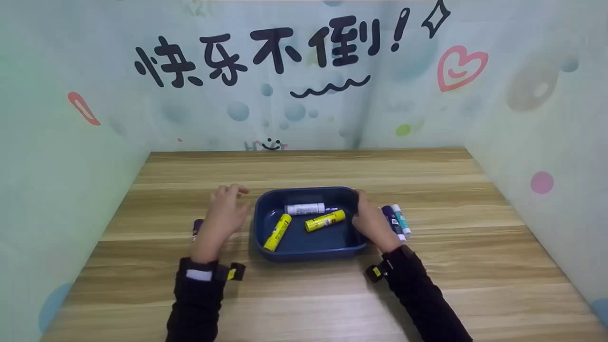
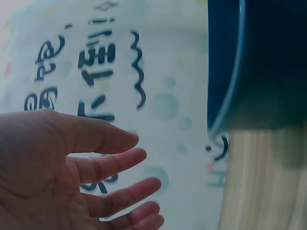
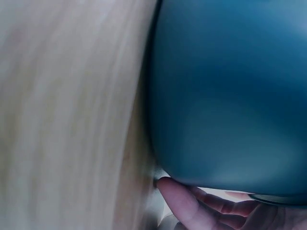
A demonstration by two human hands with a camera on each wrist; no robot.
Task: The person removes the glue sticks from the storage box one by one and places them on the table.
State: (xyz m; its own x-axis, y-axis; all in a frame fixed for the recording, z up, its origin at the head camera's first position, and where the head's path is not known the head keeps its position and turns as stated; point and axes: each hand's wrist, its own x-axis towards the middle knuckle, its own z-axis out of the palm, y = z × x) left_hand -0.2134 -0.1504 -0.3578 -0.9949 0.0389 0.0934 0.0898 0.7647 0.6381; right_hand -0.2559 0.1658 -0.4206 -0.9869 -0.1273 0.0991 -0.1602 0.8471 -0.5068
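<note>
A dark blue plastic bin (image 1: 311, 256) stands in the middle of the table. Inside it lie two yellow glue sticks, one leaning at the left (image 1: 277, 232) and one near the middle (image 1: 325, 221), with a white glue stick (image 1: 305, 209) behind them. My right hand (image 1: 372, 219) grips the bin's right side at the rim; its thumb (image 3: 184, 201) shows against the blue wall in the right wrist view. My left hand (image 1: 223, 213) hovers just left of the bin, fingers spread and loosely bent, holding nothing. In the left wrist view a gap separates its fingertips from the bin.
Right of the bin, partly behind my right hand, lie a purple glue stick (image 1: 393, 219) and a white and teal one (image 1: 402, 220). A purple item (image 1: 196, 228) sits left of my left hand, mostly covered by it. Printed curtains (image 1: 308, 114) enclose the wooden table (image 1: 304, 294).
</note>
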